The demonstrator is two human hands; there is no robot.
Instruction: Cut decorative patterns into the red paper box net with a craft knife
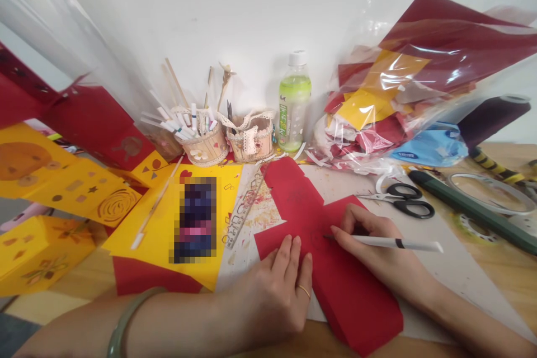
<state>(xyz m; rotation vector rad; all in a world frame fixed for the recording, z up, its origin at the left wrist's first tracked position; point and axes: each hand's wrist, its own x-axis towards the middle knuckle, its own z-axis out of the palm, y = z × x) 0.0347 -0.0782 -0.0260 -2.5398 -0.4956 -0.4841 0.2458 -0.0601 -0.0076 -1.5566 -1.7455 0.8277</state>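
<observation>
Red card [356,285] under both hands, pen [400,243] tip at its middle

Pale paper [453,296] is the base layer on the table. Red card lies on it right in front of me: cross-shaped, long axis slanting from far left to near right, near end dropping between my forearms, two short arms out to the sides.

Left hand [279,285]: laid flat over the left short arm, fingers spread a bit, gripping nothing. Right hand [371,243]: over the right short arm, fingers closed round the pen. Hands apart, strip of card between them.

Pen lies roughly crosswise to the card's long axis, tip pointing left, back end sticking out past my right hand. Clear ruler [241,217] left of the card, black-handled scissors [409,199] beyond my right hand, both off the card.

Key relation: faint drawn marks [315,237] sit where the arms cross, just left of the pen tip. Left fingertips near too, but the pen side governs. Tip touching or just above? Can't tell.
</observation>
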